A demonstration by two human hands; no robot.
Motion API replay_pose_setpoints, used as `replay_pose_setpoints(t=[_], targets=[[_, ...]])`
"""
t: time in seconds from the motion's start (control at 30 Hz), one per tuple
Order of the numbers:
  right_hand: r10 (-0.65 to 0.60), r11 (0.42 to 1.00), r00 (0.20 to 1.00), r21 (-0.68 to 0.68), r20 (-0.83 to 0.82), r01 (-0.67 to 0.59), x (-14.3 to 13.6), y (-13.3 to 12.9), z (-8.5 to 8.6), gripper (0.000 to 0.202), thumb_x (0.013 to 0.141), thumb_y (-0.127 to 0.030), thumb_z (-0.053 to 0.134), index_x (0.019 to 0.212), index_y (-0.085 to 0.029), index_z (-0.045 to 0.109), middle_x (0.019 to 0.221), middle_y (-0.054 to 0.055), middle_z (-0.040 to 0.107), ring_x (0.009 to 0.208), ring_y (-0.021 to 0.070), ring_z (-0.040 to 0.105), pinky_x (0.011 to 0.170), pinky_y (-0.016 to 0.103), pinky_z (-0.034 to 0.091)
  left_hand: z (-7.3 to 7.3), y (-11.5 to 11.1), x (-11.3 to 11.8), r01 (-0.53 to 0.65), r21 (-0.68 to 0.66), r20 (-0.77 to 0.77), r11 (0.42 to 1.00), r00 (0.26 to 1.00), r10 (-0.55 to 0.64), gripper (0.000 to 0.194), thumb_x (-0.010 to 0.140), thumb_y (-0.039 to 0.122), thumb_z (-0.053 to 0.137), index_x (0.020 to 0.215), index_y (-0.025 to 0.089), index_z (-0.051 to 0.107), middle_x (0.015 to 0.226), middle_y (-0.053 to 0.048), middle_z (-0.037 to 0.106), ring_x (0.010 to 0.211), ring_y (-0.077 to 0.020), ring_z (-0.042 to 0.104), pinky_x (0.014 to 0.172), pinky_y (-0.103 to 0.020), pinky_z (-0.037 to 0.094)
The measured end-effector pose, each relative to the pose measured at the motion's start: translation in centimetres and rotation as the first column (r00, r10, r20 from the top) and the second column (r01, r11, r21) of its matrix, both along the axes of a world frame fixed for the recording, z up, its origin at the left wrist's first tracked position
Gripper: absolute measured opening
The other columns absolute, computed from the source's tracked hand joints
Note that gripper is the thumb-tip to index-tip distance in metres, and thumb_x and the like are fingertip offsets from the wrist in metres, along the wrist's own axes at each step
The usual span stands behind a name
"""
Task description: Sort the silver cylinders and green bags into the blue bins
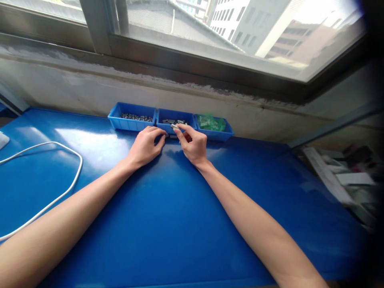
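My right hand (194, 145) is closed in a pinch on a small silvery metal piece (174, 126), held at the front of the middle blue bin (192, 119). The piece looks short and bar-like; its exact kind is too small to tell. My left hand (147, 146) rests low by the table, its thumb and fingertips drawn together near the front of the bins. Something small and grey seems to be at those fingertips, but I cannot make it out. Several similar metal pieces (172, 121) lie in the middle bin.
The left blue bin (132, 125) holds many small metal parts (136, 117). Green plastic-like pieces (211, 122) fill the right blue bin (220, 136). A white cable (78, 172) curves over the blue table (180, 224) at left. A wall and window frame (192, 60) stand behind.
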State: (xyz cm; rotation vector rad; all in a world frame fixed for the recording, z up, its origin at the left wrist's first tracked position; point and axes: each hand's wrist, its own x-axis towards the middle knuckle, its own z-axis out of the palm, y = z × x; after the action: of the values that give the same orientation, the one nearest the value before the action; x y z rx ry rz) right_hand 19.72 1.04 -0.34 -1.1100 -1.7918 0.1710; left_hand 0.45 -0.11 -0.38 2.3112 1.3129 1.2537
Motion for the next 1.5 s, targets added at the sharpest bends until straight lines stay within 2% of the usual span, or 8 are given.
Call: replay_pose_setpoints(t=[0.17,0.33,0.63,0.93,1.07,1.17,1.27,1.5], targets=[[-0.148,0.987,0.987,-0.065,-0.057,0.144,0.5,0.9,-0.3,0.034,0.1,-0.047,0.059,0.113,-0.021,0.076,0.058,-0.001,0.063,0.055,0.0178,0.061,0.062,0.028,0.047,-0.3,-0.1,0.2,0.041,0.035,-0.182,0.999,0.983,-0.034,0.028,0.096,0.023,0.055,0.113,0.018,0.077,0.118,-0.01,0.077,0.113,-0.0292,0.065,0.103,-0.043,0.052],[-0.174,0.975,0.984,-0.149,-0.048,0.165,0.6,1.4,-0.4,0.036,0.1,-0.045,0.057,0.116,-0.019,0.076,0.059,0.001,0.066,0.055,0.0197,0.063,0.062,0.03,0.048,-0.4,-0.1,0.1,0.05,0.012,-0.228,0.999,0.973,-0.046,0.029,0.096,0.023,0.055,0.113,0.016,0.077,0.119,-0.012,0.075,0.111,-0.0296,0.067,0.101,-0.043,0.053],[-0.042,0.994,0.998,-0.102,-0.042,0.038,0.1,0.7,0.0,0.027,0.1,-0.04,0.056,0.107,-0.021,0.075,0.054,-0.003,0.058,0.049,0.0163,0.055,0.058,0.029,0.043,-0.6,0.3,-0.3,0.064,-0.07,-0.104,0.995,0.992,-0.071,0.023,0.098,0.027,0.057,0.11,0.021,0.075,0.105,-0.008,0.075,0.092,-0.023,0.07,0.085,-0.033,0.053],[0.047,0.998,0.997,-0.055,0.054,-0.044,-0.2,0.0,0.3,0.027,0.1,-0.037,0.054,0.107,-0.021,0.075,0.059,-0.002,0.06,0.052,0.0143,0.054,0.063,0.028,0.045,0.0,0.2,-0.1,0.025,-0.039,-0.076,0.999,0.997,-0.028,0.03,0.102,0.026,0.045,0.116,0.022,0.072,0.104,-0.007,0.075,0.099,-0.024,0.065,0.09,-0.034,0.049],[0.066,0.997,0.995,-0.052,0.071,-0.063,-0.3,-0.1,0.3,0.027,0.1,-0.035,0.055,0.107,-0.02,0.076,0.063,-0.001,0.063,0.056,0.0145,0.057,0.065,0.027,0.045,0.4,0.0,-0.1,0.02,-0.075,0.022,0.997,1.0,-0.019,0.028,0.103,0.031,0.045,0.116,0.021,0.068,0.083,-0.002,0.069,0.076,-0.0183,0.062,0.076,-0.028,0.046],[0.082,0.995,0.992,-0.063,0.091,-0.077,-0.2,0.0,0.2,0.027,0.1,-0.035,0.055,0.107,-0.02,0.076,0.066,0.0,0.065,0.06,0.0151,0.06,0.065,0.027,0.044,0.6,0.0,0.0,0.011,-0.141,0.129,0.99,0.992,0.008,0.025,0.102,0.033,0.047,0.114,0.021,0.065,0.063,0.004,0.056,0.055,-0.0137,0.051,0.06,-0.025,0.039],[0.084,0.994,0.991,-0.073,0.108,-0.076,-0.2,0.1,0.1,0.027,0.1,-0.035,0.055,0.107,-0.02,0.076,0.066,0.0,0.065,0.061,0.0154,0.061,0.065,0.027,0.044,0.7,0.0,0.0,-0.003,-0.187,0.207,0.982,0.977,0.043,0.022,0.101,0.034,0.05,0.109,0.021,0.065,0.058,0.006,0.05,0.051,-0.0124,0.045,0.056,-0.024,0.035],[0.114,0.99,0.986,-0.098,0.118,-0.103,-0.1,0.1,0.0,0.026,0.099,-0.035,0.055,0.107,-0.021,0.076,0.068,0.0,0.067,0.062,0.0159,0.062,0.063,0.027,0.044,0.7,0.1,0.0,-0.011,-0.194,0.263,0.981,0.963,0.063,0.027,0.098,0.045,0.058,0.103,0.02,0.068,0.064,0.003,0.062,0.057,-0.0135,0.054,0.061,-0.025,0.041]])
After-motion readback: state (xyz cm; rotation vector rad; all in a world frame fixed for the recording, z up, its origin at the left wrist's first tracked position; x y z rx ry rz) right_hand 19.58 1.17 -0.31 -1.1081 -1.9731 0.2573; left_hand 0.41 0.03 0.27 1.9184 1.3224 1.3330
